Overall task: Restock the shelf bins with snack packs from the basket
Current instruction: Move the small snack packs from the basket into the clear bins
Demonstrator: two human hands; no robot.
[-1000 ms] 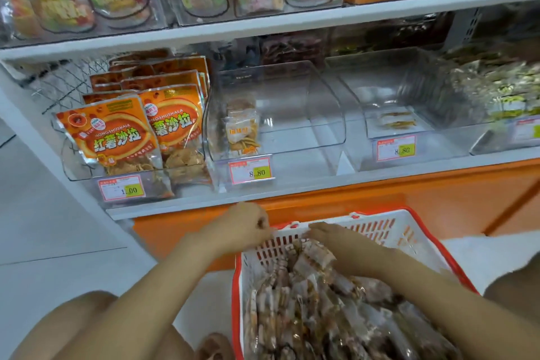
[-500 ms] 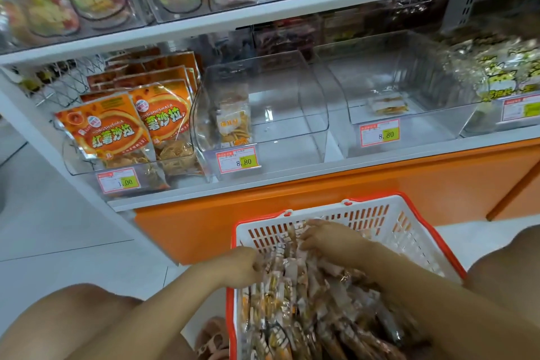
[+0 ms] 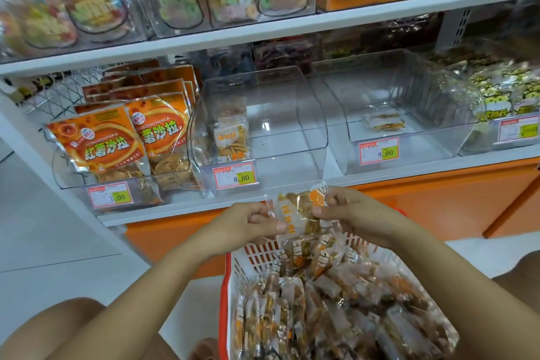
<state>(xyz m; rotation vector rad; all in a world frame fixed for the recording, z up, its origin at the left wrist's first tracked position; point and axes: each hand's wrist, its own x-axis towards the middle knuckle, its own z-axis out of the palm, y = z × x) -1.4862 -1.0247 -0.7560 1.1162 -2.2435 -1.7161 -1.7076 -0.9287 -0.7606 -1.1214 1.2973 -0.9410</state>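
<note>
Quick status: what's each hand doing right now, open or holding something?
Left hand: fingers curled on the left edge of the snack packs, above the basket.
Right hand: pinching the same packs' right side.

I see one snack pack [image 3: 295,213], clear with orange print, pinched upright between the left hand [image 3: 248,222] and the right hand [image 3: 350,213], just above the far rim of the red basket [image 3: 224,301]. The basket is full of similar packs [image 3: 321,301]. The clear shelf bin [image 3: 292,102] behind holds a few at its left wall.

bare hands [image 3: 248,223], forearms [image 3: 163,275], knees [image 3: 55,327]
</note>
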